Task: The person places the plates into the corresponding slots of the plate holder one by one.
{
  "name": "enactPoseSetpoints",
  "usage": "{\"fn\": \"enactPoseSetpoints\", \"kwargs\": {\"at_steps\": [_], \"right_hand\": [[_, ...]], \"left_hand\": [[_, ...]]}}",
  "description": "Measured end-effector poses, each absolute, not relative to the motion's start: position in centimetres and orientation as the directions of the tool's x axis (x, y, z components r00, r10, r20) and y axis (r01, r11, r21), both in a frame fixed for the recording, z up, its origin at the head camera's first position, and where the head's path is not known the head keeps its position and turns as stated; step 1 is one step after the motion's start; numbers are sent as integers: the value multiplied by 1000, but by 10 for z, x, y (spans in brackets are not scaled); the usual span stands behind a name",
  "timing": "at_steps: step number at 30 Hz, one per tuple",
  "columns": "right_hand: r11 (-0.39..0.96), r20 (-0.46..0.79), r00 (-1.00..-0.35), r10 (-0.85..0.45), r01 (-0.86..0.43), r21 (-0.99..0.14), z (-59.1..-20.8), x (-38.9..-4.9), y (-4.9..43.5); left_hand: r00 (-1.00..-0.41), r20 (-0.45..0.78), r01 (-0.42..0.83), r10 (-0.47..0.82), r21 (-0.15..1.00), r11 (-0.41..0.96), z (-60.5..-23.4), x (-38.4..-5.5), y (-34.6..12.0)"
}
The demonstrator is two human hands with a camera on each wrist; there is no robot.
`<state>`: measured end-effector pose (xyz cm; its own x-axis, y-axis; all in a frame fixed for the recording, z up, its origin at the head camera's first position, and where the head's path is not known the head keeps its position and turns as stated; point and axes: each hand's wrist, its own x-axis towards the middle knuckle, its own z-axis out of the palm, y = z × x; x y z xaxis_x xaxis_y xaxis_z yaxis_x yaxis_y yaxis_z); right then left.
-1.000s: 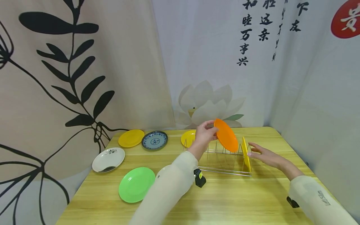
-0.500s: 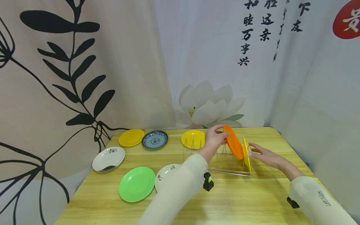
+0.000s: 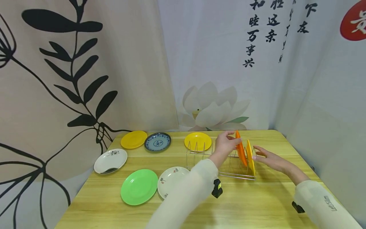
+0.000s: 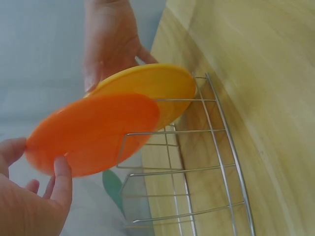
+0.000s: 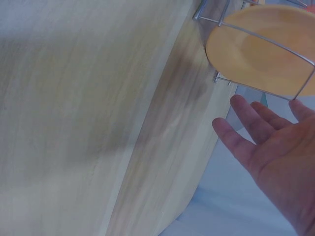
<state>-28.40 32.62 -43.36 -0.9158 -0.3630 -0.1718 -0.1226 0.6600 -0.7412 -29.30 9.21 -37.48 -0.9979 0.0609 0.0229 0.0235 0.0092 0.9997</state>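
My left hand (image 3: 224,147) pinches the rim of an orange plate (image 3: 241,153), thumb on one face and fingers on the other. The plate stands nearly upright in the wire dish rack (image 3: 235,175), its lower part between the wires. Just right of it a yellow plate (image 3: 250,158) leans in the rack's end slot. In the left wrist view the orange plate (image 4: 93,132) overlaps the yellow plate (image 4: 172,81). Beside the rack's right end is my right hand (image 3: 270,159), fingers extended; its fingertips come close to the end wire below the yellow plate (image 5: 261,44) in the right wrist view.
Behind the rack lies another yellow plate (image 3: 198,140). To the left on the wooden table (image 3: 228,206) are a green plate (image 3: 139,187), a white patterned plate (image 3: 168,181), a floral white plate (image 3: 110,161), a blue-patterned plate (image 3: 157,142) and a yellow plate (image 3: 133,139).
My left hand has moved right and down with the orange plate, which has turned more upright and entered the rack beside the yellow plate. My right hand has stayed in place.
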Motion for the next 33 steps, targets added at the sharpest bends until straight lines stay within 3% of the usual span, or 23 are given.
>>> {"fn": "enactPoseSetpoints", "kwargs": {"at_steps": [15, 22, 33], "right_hand": [[689, -160, -919, -359, -146, -710, -435, -284, 325], [688, -150, -920, -362, -155, -709, -437, -285, 326], [679, -149, -918, -366, -154, -718, -437, -284, 326]], "left_hand": [[-998, 39, 41, 41, 998, 57, -373, -307, 62], [-998, 57, 58, 10, 997, 51, -373, -324, 23], [-989, 37, 25, -142, 996, 90, -381, -352, -50]]}}
